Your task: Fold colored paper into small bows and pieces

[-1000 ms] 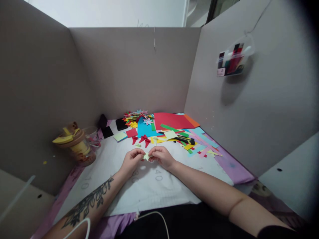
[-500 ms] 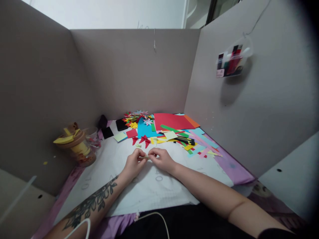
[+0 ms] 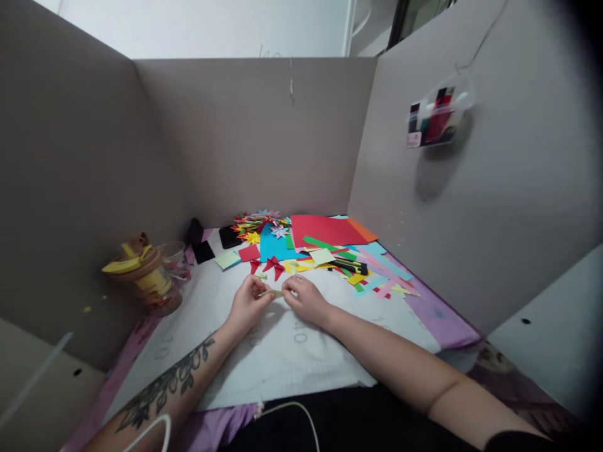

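My left hand [image 3: 245,304] and my right hand [image 3: 306,297] meet over the white mat [image 3: 282,358], fingers pinched together on a small pale-green folded paper piece [image 3: 273,293] held between them. The paper lies low, close to the mat. Just beyond my hands lie red folded paper shapes [image 3: 273,265] and small pale-green scraps.
Coloured paper sheets and strips [image 3: 330,248] spread across the back right, with a pile of folded paper stars [image 3: 257,225] behind. A jar with a wooden lid [image 3: 144,279] stands at the left. Cardboard walls [image 3: 471,207] enclose three sides; a plastic pouch [image 3: 436,116] hangs on the right one.
My hands have lowered and shifted slightly away from me, and the pale-green piece has gone from an open star-like shape to a flat narrow fold.
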Motion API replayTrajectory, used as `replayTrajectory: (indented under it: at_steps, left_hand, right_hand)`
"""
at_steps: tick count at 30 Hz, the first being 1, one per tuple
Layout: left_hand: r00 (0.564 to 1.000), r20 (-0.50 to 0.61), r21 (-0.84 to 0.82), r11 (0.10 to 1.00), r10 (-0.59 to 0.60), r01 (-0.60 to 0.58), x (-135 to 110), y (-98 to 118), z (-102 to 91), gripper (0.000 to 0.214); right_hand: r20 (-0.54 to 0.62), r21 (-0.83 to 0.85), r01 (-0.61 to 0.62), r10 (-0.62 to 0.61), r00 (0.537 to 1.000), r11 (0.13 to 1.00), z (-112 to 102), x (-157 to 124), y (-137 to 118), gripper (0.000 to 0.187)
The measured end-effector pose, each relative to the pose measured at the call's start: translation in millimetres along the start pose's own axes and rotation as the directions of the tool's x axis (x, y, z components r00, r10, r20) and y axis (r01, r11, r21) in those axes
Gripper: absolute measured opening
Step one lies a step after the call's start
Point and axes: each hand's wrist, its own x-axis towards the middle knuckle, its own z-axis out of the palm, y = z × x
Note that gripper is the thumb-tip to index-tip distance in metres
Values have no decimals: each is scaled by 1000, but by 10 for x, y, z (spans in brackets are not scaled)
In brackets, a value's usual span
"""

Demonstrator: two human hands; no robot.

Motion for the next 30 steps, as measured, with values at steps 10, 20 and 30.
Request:
replayTrajectory:
  at_steps: [10,20,30]
  left_hand:
    - [998,-70,16,1000,7,-6,65,-84,-53,28]
    - [985,148,180,977,92,-119,-53,-14,22,13]
    - [1000,-28,88,996,14,-12,39,-117,-72,15]
  right_hand:
    - [-80,72,-92,98,992,993,-27,5,63,7]
    - [44,-73,13,-9,999,997,67,-15,-45,9]
    - [-55,101,-111,117,992,989,71,-22,29,6]
